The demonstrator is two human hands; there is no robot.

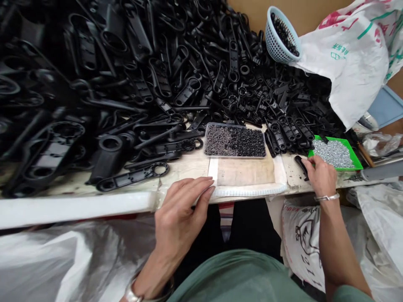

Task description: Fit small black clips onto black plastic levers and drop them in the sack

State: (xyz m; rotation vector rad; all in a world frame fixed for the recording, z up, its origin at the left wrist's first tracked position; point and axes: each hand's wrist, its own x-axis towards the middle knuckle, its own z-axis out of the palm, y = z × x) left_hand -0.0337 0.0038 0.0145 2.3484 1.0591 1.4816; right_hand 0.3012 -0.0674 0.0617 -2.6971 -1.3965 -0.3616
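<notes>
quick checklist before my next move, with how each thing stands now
1. Right hand on the black piece: ok
2. Left hand holding nothing: cannot tell, fingertips hide it
3. Cloth between the hands, lying on the table: ok
4. Clear tray stocked with small bits: ok
5. Green tray stocked with silver bits: ok
6. Basket upright: not ok, tilted

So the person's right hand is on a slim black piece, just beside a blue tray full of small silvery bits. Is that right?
One thing is off: the tray is green, not blue, as the head camera's view shows. The right hand is indeed on a slim black piece, just beside that tray full of small silvery bits.
</notes>
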